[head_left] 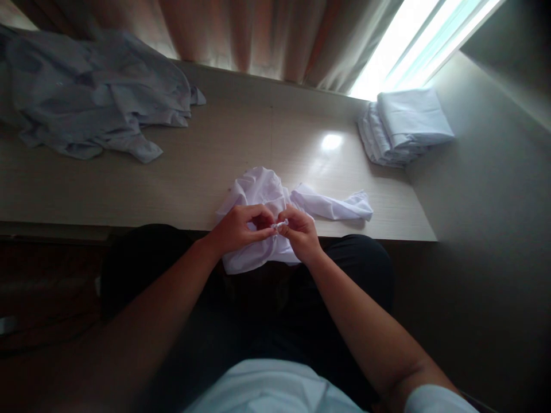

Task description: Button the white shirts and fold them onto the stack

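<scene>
A white garment [260,186] lies bunched at the front edge of the ledge, part of it hanging over toward my lap. One sleeve-like length of it stretches out to the right on the surface. My left hand [243,226] pinches a small gathered bit of this cloth between thumb and fingers. Close against it, my right hand [301,232] pinches the same gathered bit from the other side. The fingertips nearly meet. Whether a button or only fabric sits between them is too small to tell.
A loose heap of white garments [103,92] lies at the back left of the pale wooden ledge [206,166]. Folded white cloths [413,120] are stacked at the right, beside a grey wall [486,172]. Curtains [258,34] hang behind, next to a bright window [417,40].
</scene>
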A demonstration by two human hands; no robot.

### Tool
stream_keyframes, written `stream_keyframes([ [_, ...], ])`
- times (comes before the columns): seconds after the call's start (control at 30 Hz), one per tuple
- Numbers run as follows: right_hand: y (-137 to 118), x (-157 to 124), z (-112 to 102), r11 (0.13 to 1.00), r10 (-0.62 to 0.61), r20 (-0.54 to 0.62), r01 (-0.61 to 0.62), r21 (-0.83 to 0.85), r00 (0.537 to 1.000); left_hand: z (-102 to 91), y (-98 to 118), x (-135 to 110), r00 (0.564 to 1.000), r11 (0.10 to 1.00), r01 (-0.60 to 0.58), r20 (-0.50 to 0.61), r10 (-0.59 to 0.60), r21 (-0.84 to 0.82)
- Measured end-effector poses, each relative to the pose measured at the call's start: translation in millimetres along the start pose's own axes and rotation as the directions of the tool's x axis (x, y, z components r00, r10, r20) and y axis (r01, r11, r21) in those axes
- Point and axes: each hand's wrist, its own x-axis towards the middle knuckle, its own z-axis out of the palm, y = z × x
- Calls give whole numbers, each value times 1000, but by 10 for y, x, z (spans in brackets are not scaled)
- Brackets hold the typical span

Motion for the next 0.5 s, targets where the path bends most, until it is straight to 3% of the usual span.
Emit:
stream_keyframes([
  [0.5,17,31,41,996,71,-51,-68,63,996,-54,-43,22,999,996,-41,-28,44,77],
])
